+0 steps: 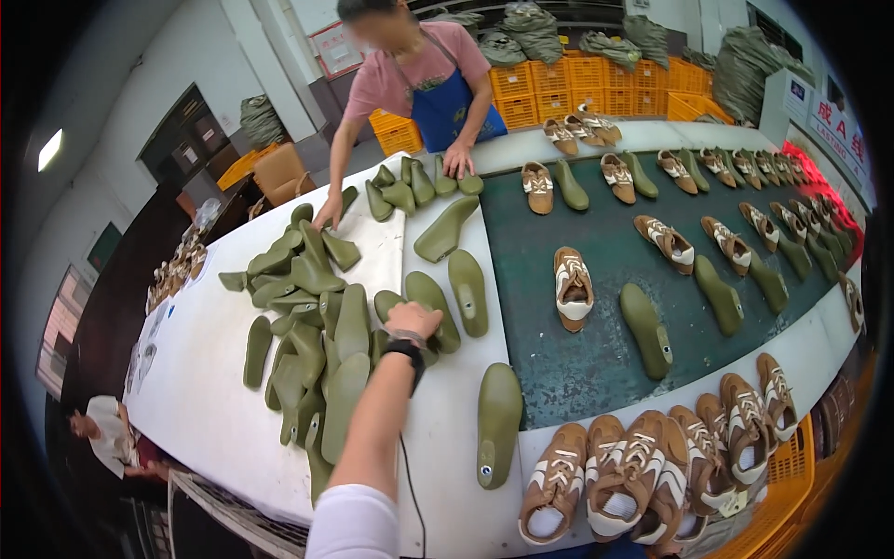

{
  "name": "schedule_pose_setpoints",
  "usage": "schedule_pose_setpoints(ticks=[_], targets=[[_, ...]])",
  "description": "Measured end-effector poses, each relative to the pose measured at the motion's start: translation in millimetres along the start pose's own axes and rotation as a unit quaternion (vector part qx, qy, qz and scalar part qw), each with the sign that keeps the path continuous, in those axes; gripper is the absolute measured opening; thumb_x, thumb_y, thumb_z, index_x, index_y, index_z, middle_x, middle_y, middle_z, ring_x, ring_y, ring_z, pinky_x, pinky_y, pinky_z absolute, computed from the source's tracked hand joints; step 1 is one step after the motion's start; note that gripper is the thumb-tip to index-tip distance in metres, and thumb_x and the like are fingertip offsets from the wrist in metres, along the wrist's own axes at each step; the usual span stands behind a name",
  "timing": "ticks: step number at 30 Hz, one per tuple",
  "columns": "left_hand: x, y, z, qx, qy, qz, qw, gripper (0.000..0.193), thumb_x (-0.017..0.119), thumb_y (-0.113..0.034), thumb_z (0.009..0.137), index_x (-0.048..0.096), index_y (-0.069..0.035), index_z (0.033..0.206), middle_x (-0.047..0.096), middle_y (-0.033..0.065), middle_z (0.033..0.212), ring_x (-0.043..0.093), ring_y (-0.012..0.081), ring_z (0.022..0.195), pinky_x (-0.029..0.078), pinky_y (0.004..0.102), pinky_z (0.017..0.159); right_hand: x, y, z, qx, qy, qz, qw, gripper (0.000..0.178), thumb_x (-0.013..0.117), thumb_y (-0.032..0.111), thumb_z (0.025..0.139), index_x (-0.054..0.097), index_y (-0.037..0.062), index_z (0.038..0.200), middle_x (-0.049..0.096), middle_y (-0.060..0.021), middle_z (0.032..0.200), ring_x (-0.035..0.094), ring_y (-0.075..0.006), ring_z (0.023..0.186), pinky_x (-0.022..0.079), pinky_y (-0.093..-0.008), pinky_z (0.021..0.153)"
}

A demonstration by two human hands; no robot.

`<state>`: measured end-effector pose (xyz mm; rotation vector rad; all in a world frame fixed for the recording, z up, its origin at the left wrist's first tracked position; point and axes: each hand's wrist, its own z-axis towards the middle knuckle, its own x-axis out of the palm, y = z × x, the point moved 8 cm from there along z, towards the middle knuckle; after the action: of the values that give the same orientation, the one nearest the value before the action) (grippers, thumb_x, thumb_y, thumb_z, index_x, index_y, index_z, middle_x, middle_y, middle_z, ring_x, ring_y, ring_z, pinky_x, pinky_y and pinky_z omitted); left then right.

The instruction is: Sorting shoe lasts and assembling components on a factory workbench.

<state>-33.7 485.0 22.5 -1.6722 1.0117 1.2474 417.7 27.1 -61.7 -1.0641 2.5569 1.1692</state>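
From the lower edge my left arm, with a black wristband, reaches over the white tabletop. My left hand [414, 321] is closed on a green shoe last [386, 303] whose shape it partly covers. Just beyond the hand lies another green last [433, 307], with one more last [467, 292] to its right. A heap of green lasts [312, 270] spreads to the left of my arm. Nearer me, a single last [499, 424] lies by the dark green belt [577, 373]. My right hand is out of view.
Across the table a co-worker in a blue apron [456, 107] has both hands on lasts. Brown-and-white sneakers [573, 289] and lasts stand in rows along the belt. More sneakers [643, 466] crowd the near right edge, by an orange crate [792, 456]. Orange crates [549, 84] line the back.
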Motion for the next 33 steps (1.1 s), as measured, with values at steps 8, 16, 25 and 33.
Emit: schedule_pose_setpoints(ticks=[8,16,25,33], targets=[[37.1,20.0,-18.3,0.023,-0.16,-0.075,0.984,0.047,0.058,-0.035,0.077,0.065,0.006,0.099,0.046,0.019,0.132,0.037,0.0387,0.124,0.031,0.0517,0.101,-41.6,6.9,-31.1,-0.029,0.064,-0.101,0.992,0.052,0.071,0.029,0.075,0.057,0.005,0.119,0.062,-0.0206,0.108,0.063,-0.0279,0.095,0.049,-0.0379,0.082],[47.8,44.8,-143.0,0.08,-0.142,-0.077,0.984,0.037,0.062,-0.029,0.078,0.067,0.005,0.091,0.045,0.0154,0.132,0.049,0.0318,0.112,0.037,0.0435,0.097,-44.7,29.1,-76.7,-0.002,0.113,-0.172,0.979,0.051,0.071,0.028,0.076,0.057,0.0051,0.119,0.062,-0.0212,0.109,0.063,-0.0283,0.095,0.048,-0.0384,0.082],[22.4,96.8,-273.7,0.203,-0.248,-0.197,0.927,0.047,0.073,-0.023,0.071,0.055,0.003,0.105,0.044,0.0223,0.126,0.047,0.0387,0.109,0.046,0.0437,0.085,-88.3,270.0,-35.5,-0.225,0.115,-0.328,0.91,0.028,0.06,0.028,0.086,0.065,0.0085,0.106,0.068,-0.0109,0.082,0.067,-0.0236,0.075,0.053,-0.0319,0.068],[-4.1,208.7,-216.5,0.029,-0.188,-0.069,0.979,0.075,0.076,-0.02,0.066,0.039,-0.01,0.131,0.046,0.0196,0.12,0.049,0.0361,0.106,0.048,0.0438,0.081,-132.2,430.8,300.8,-0.332,-0.239,-0.329,0.851,0.067,0.063,0.036,0.078,0.044,-0.0093,0.124,0.055,-0.0287,0.115,0.052,-0.0406,0.111,0.043,-0.0419,0.093]])
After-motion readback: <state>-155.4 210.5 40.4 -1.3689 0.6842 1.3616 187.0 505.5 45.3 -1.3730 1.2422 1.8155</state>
